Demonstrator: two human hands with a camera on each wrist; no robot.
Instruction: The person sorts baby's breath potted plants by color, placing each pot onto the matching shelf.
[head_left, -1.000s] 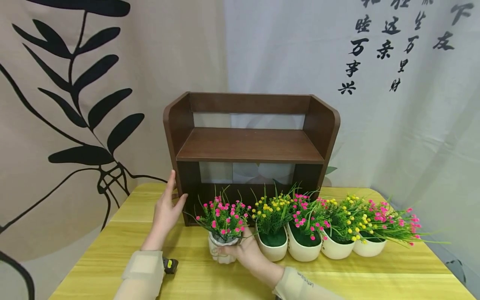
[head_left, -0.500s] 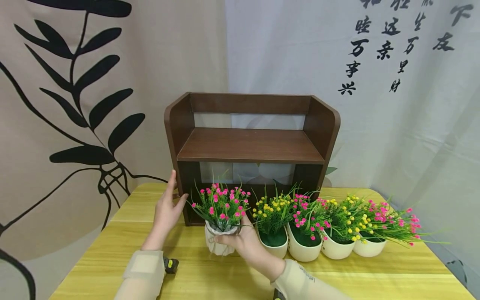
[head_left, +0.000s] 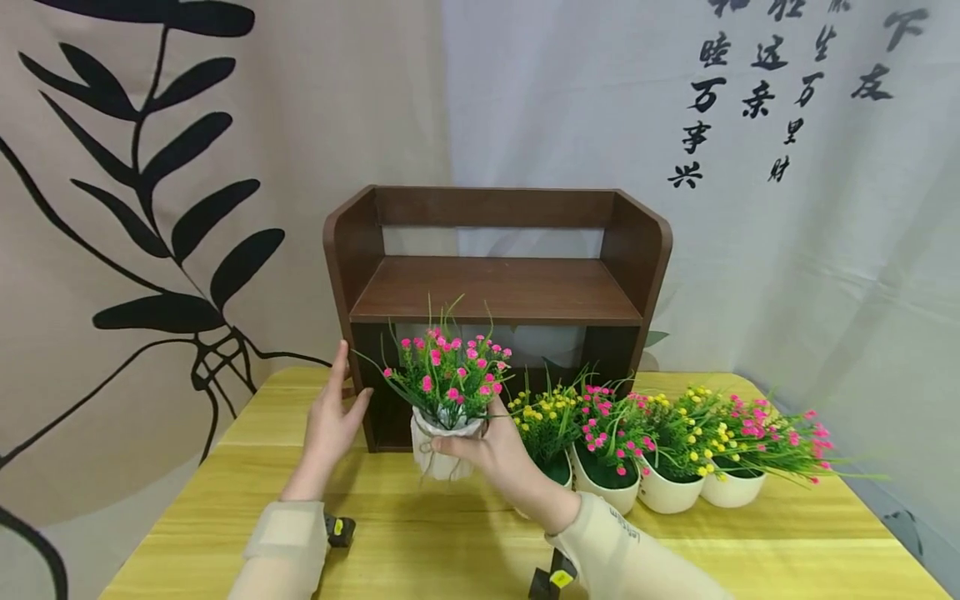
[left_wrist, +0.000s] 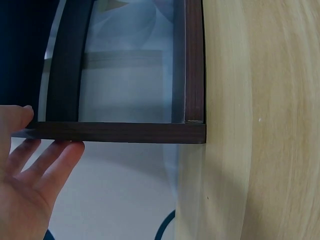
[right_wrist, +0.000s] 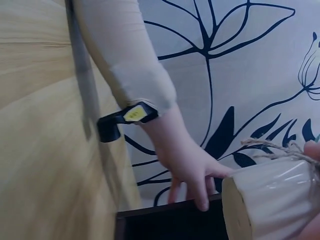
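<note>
My right hand (head_left: 506,454) grips a white flower pot (head_left: 435,446) from its right side, thumb across the front. Pink artificial flowers (head_left: 446,371) and green grass rise from it. The pot is held off the table, in front of the shelf's lower opening; twine and its bare underside show in the right wrist view. My left hand (head_left: 330,425) holds the left side panel of a brown wooden shelf (head_left: 495,287). Its thumb lies on the inner side and its fingers against the outer face, as the left wrist view shows by the panel edge (left_wrist: 125,132).
Several white pots of yellow and pink flowers stand in a row at the right, one of them a pink-flowered pot (head_left: 611,483). All stand on a yellow wooden table (head_left: 420,550). A printed curtain (head_left: 562,100) hangs behind the shelf.
My right hand has raised the pink-flowered pot from the table, so its flowers now reach the upper board's front edge in view. The left hand stays at the shelf's side.
</note>
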